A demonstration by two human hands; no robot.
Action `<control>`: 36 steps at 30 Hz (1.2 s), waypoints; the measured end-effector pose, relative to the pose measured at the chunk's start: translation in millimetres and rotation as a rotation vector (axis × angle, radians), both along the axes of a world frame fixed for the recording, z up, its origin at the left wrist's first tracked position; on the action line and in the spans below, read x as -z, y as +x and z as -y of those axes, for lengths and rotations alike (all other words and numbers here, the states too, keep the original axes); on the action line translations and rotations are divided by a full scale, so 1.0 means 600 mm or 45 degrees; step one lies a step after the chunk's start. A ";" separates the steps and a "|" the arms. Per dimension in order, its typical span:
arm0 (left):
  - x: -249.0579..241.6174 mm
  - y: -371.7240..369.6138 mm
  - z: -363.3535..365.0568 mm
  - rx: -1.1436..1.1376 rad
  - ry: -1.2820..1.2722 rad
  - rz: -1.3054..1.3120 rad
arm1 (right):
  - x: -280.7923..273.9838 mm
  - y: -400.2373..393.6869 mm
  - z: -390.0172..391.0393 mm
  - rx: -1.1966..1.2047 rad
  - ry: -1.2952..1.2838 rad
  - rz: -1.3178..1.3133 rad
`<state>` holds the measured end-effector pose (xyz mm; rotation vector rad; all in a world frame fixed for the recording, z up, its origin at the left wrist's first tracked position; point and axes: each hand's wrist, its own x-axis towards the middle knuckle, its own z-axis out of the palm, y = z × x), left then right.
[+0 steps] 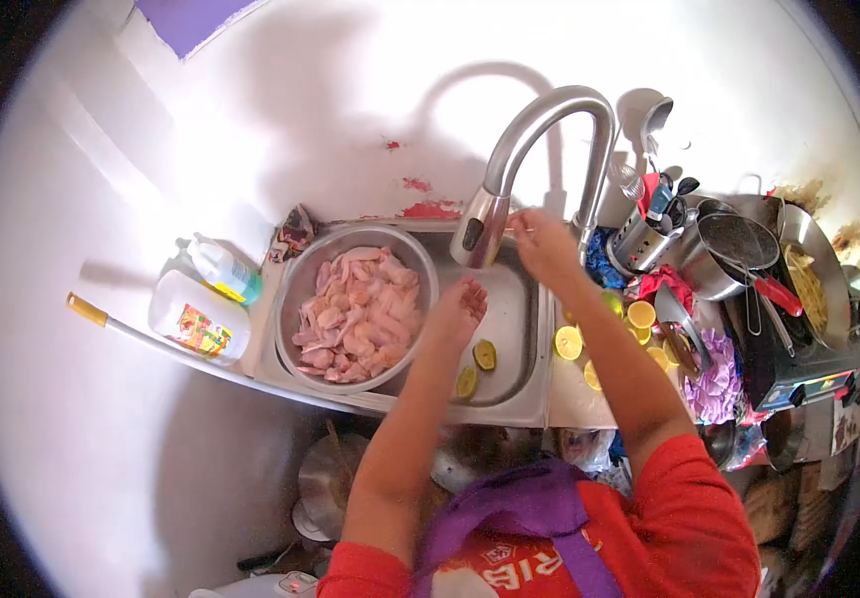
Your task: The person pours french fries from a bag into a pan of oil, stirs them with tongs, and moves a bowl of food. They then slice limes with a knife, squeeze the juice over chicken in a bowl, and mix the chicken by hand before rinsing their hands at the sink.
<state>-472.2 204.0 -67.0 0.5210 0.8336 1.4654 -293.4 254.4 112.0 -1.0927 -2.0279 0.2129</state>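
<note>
Below the head of the steel faucet, my left hand is held over the sink, palm turned up, fingers slightly curled, nothing in it that I can see. My right hand is beside the faucet head on its right, fingers bent toward it; whether they touch it or hold something is unclear. Two squeezed green citrus halves lie on the sink bottom. Left of my left hand stands a metal bowl full of raw chicken pieces.
Cut yellow citrus halves and a knife lie right of the sink. Beyond them are a utensil holder, pots, a red-handled strainer and a stove. Plastic bottles stand at the left.
</note>
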 end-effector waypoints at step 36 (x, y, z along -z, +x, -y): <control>0.145 -0.002 0.053 0.001 -0.224 0.575 | 0.209 -0.151 0.104 -0.694 -1.916 -1.617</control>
